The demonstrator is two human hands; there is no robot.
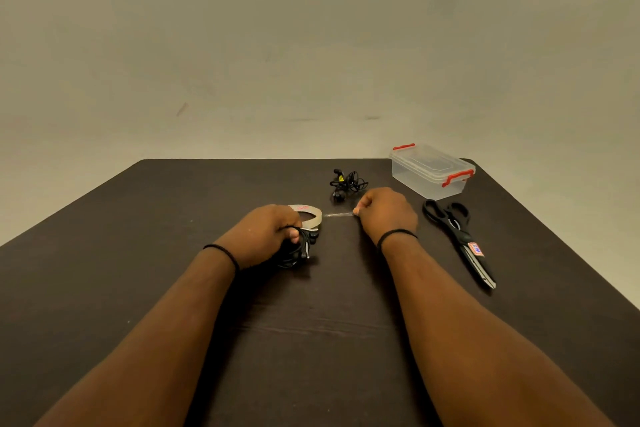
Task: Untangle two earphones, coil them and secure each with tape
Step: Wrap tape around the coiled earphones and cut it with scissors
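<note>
Pulling tape strip (339,214) from roll (310,215)

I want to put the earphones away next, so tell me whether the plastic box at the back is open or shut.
Shut: the lid sits flat on the clear plastic box, and both red latches are folded down over its ends.

Bare table (311,340) lies between the forearms; scissors (457,236) and box (429,172) crowd the right.

Your table (173,204) looks like dark matt wood; the storage box (427,174) clear plastic, the tape roll (311,215) glossy.
</note>
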